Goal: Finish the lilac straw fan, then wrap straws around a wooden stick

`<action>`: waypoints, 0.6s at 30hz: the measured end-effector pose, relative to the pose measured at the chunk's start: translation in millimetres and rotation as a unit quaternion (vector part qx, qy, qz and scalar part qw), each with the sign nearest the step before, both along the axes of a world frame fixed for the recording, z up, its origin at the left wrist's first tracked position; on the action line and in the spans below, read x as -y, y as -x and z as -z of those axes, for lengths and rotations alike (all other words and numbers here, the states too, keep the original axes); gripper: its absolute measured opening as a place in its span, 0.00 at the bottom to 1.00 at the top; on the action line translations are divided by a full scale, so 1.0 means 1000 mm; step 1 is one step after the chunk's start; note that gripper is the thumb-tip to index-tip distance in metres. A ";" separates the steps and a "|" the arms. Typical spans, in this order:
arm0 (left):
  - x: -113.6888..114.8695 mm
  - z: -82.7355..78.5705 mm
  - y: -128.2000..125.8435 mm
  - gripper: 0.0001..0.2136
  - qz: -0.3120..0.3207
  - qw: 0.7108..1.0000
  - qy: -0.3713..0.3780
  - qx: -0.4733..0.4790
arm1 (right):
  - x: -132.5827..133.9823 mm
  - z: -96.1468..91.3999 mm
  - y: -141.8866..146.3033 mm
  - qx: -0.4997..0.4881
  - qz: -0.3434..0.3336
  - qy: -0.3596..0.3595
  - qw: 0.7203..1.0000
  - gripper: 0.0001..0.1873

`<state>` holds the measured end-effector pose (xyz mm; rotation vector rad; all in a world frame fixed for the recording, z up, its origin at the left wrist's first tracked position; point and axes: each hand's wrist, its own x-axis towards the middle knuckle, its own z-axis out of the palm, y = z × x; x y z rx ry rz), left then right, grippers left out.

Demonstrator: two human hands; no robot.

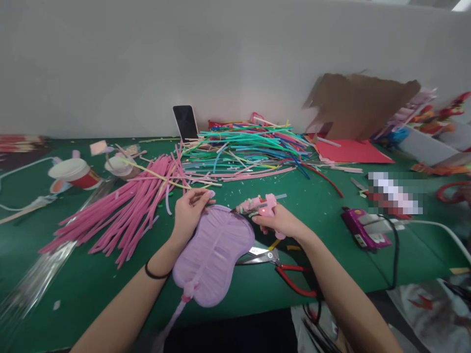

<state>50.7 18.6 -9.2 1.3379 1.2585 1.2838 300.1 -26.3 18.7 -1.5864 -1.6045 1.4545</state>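
My left hand (191, 208) is closed at the upper left edge of a light-purple, leaf-like panel (215, 255) with two rounded lobes. Between its thumb and fingers shows a small light-purple piece (211, 194); whether it joins the panel I cannot tell. A purple stem with a pink wrap runs from the panel's lower end toward my lap. My right hand (281, 223) is wrapped round a pink hot glue gun (268, 206), its small light glowing and a clear glue stick (281, 196) out of its back. The gun's nozzle points left, at the panel's top edge.
Red-handled scissors (294, 279) lie open beside the panel. Pink pipe cleaners (121, 211) spread at left, near paper cups (75, 171). Behind lie multicoloured pipe cleaners (243, 147) and a phone (186, 122). A purple power strip (364, 230) with cables sits at right.
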 end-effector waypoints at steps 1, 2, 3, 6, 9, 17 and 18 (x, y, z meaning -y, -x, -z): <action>0.000 0.000 0.000 0.15 -0.006 1.000 -0.010 -0.011 | 0.000 0.001 -0.001 0.000 0.002 0.001 1.000 0.08; -0.001 0.000 0.001 0.15 -0.013 0.999 -0.021 -0.024 | 0.000 0.003 -0.001 0.001 0.006 0.001 1.000 0.08; -0.002 0.001 0.002 0.14 -0.020 0.999 -0.031 -0.036 | -0.001 0.004 -0.002 0.002 0.010 0.001 1.000 0.08; -0.004 0.002 0.003 0.13 -0.030 0.997 -0.043 -0.049 | -0.001 0.007 -0.003 0.006 0.018 0.001 1.000 0.09; -0.003 0.002 0.004 0.12 -0.027 0.998 -0.042 -0.047 | -0.001 0.008 -0.003 0.014 0.023 0.004 1.000 0.10; -0.001 0.001 0.001 0.15 -0.014 0.999 -0.036 -0.032 | 0.000 0.005 -0.004 0.015 0.032 0.010 0.999 0.11; -0.001 0.002 0.002 0.15 -0.013 0.999 -0.036 -0.030 | 0.000 0.004 -0.004 0.016 0.034 0.010 0.999 0.11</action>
